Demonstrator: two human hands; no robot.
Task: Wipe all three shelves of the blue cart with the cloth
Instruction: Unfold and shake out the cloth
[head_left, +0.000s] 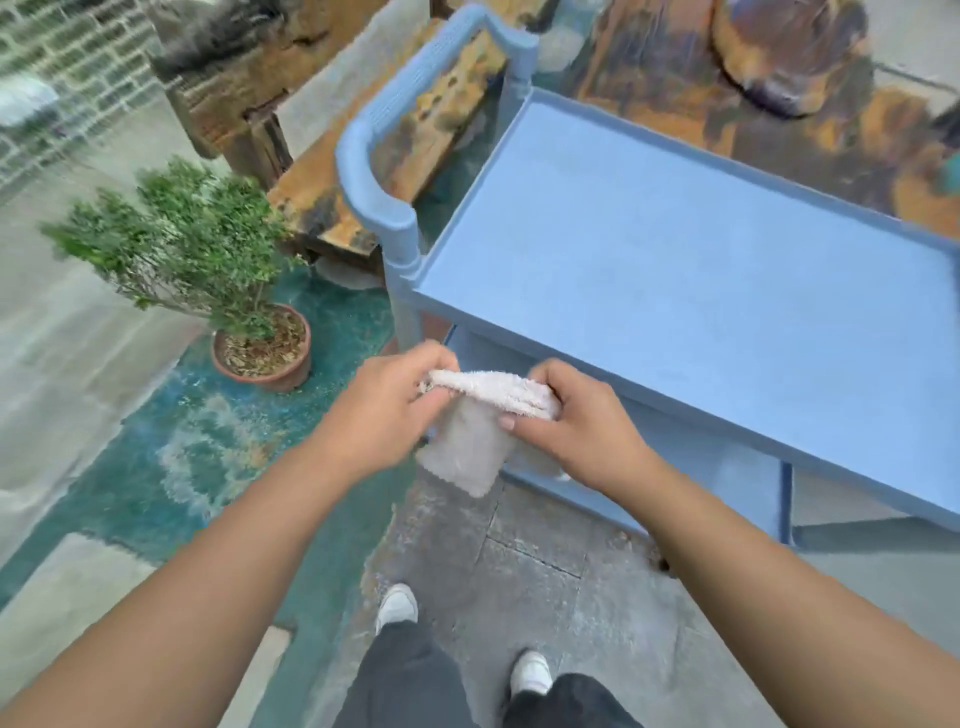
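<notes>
While both hands gripped the white cloth (485, 410) just off the blue cart (675, 249) top shelf's seven o'clock corner, the left hand (395, 400) pinched its end and the right hand (566, 415) clasped the other, a flap hanging below.

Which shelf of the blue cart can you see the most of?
The top shelf, with its whole flat surface in view. The lower shelf only peeks out beneath it, behind the hands.
</notes>
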